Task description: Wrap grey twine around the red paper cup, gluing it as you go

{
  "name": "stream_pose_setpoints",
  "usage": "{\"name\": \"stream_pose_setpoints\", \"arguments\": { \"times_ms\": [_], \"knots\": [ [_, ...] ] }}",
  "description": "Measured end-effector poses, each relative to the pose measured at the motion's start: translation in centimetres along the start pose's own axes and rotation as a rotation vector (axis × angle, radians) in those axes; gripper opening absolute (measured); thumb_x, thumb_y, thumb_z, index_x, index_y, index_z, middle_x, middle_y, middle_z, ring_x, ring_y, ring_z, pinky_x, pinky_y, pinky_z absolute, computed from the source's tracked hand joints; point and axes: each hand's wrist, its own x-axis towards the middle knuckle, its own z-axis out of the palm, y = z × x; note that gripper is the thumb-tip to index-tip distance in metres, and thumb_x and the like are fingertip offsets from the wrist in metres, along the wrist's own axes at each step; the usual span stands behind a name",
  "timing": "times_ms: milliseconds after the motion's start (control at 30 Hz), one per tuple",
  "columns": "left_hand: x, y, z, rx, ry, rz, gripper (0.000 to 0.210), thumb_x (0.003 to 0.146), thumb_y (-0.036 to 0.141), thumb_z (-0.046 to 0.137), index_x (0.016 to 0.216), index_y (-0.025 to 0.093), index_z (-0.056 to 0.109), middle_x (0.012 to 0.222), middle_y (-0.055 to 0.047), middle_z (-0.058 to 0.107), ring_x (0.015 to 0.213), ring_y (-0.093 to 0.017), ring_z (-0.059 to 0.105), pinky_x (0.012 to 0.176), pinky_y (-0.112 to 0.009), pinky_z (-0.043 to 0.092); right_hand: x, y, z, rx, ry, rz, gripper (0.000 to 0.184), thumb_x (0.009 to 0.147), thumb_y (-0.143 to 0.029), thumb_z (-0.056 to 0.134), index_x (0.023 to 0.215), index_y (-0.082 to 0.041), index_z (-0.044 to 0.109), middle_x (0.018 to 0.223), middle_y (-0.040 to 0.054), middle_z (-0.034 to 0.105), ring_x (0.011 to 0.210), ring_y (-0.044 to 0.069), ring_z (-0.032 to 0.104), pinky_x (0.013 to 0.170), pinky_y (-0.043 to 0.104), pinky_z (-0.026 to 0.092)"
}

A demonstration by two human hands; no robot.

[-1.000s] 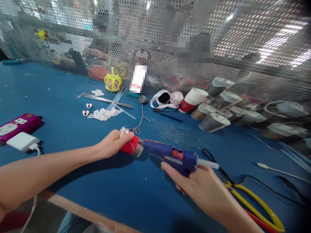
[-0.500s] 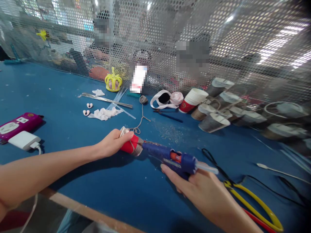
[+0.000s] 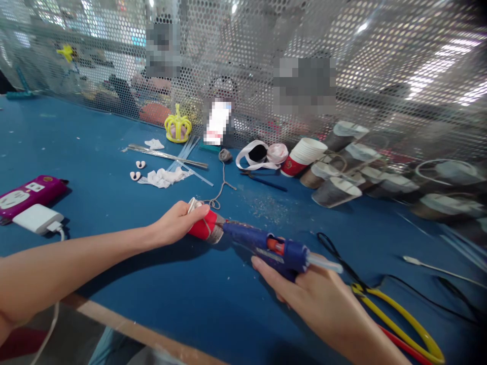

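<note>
On my feed, the red paper cup (image 3: 203,228) tilts sideways above the blue table (image 3: 213,304), its mouth toward the left, grey cord wound around its base end. I have the left hand (image 3: 177,223) grasping that cup near the rim, thumb on top. To the cup's right, my right hand (image 3: 310,286) grips a blue glue gun (image 3: 262,241), nozzle pointed at the wound end; I cannot tell whether the tip touches. Beyond the cup sits a ball of grey cord (image 3: 224,155). Crumpled white tissue (image 3: 165,177) lies behind it to the left, yellow-handled pliers (image 3: 407,319) well to its right.
</note>
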Motion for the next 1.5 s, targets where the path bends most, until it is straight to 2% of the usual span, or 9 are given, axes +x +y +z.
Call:
{"name": "stream_pose_setpoints", "arguments": {
  "times_ms": [133,300,400,533,867,1033,1200,1367,1500],
  "knots": [
    [0.0,0.0,-0.1,0.018,0.002,0.005,0.047,0.078,0.050,0.044,0.078,0.009,0.068,0.066,-0.006,0.064,0.058,-0.013,0.051,0.056,-0.022,0.037,-0.1,-0.2,0.0,0.012,-0.041,0.015,0.025,0.077,-0.035,0.045,0.056,-0.024,0.055,0.037,-0.0031,0.044,0.032,0.013,0.041,0.033,0.025,0.033],
    [0.0,0.1,0.0,0.049,0.012,-0.002,0.049,0.077,0.051,0.044,0.075,0.007,0.066,0.060,-0.003,0.060,0.053,-0.011,0.048,0.053,-0.022,0.035,-0.2,0.1,0.1,-0.061,0.074,-0.115,0.023,0.079,-0.030,0.044,0.062,-0.022,0.058,0.044,-0.0016,0.052,0.038,0.013,0.046,0.035,0.023,0.035],
    [-0.1,0.2,0.0,0.032,-0.004,0.005,0.046,0.078,0.049,0.044,0.071,0.009,0.065,0.060,-0.002,0.060,0.053,-0.010,0.047,0.052,-0.020,0.034,-0.5,0.5,0.1,-0.098,0.033,-0.123,0.023,0.079,-0.031,0.045,0.060,-0.022,0.054,0.045,-0.0020,0.051,0.040,0.013,0.045,0.036,0.023,0.036],
    [-0.1,0.2,0.1,0.029,0.044,-0.025,0.046,0.077,0.050,0.045,0.063,0.009,0.060,0.056,-0.002,0.058,0.050,-0.010,0.046,0.050,-0.020,0.033,-0.8,1.1,0.4,-0.110,0.003,-0.148,0.023,0.079,-0.032,0.048,0.059,-0.022,0.050,0.051,-0.0018,0.054,0.046,0.013,0.048,0.042,0.023,0.040],
    [0.1,-0.1,-0.1,-0.024,0.008,-0.005,0.043,0.079,0.047,0.046,0.073,0.008,0.065,0.068,-0.006,0.065,0.061,-0.014,0.056,0.061,-0.025,0.041,-0.9,1.9,0.7,-0.078,0.018,-0.159,0.014,0.078,-0.030,0.052,0.068,-0.021,0.055,0.067,0.0012,0.063,0.060,0.016,0.058,0.046,0.023,0.042],
    [0.1,-0.1,-0.1,-0.023,0.025,-0.017,0.045,0.078,0.049,0.045,0.071,0.008,0.064,0.066,-0.007,0.065,0.061,-0.015,0.057,0.061,-0.026,0.042,-0.8,1.7,0.7,-0.069,-0.003,-0.154,0.016,0.079,-0.030,0.051,0.067,-0.021,0.057,0.062,0.0001,0.061,0.055,0.015,0.055,0.047,0.023,0.043],
    [0.1,0.0,0.0,-0.041,0.022,-0.026,0.045,0.078,0.049,0.045,0.070,0.009,0.064,0.065,-0.006,0.065,0.060,-0.015,0.057,0.059,-0.025,0.042,-0.7,1.6,0.9,-0.074,0.035,-0.134,0.016,0.078,-0.031,0.051,0.066,-0.022,0.056,0.060,-0.0009,0.061,0.052,0.014,0.054,0.045,0.022,0.043],
    [0.1,0.0,0.0,0.005,0.064,-0.028,0.046,0.077,0.051,0.045,0.065,0.009,0.061,0.059,-0.005,0.062,0.055,-0.014,0.055,0.055,-0.024,0.040,-0.7,1.5,0.7,-0.105,-0.020,-0.169,0.017,0.078,-0.029,0.052,0.063,-0.022,0.054,0.061,-0.0010,0.061,0.053,0.013,0.053,0.044,0.021,0.041],
    [0.1,0.1,0.0,-0.010,0.037,-0.030,0.046,0.078,0.050,0.044,0.068,0.009,0.061,0.062,-0.005,0.063,0.057,-0.014,0.054,0.057,-0.025,0.040,-0.7,1.5,0.7,-0.080,0.022,-0.144,0.017,0.079,-0.030,0.050,0.066,-0.021,0.055,0.059,-0.0016,0.059,0.051,0.013,0.051,0.045,0.022,0.042]
  ]
}}
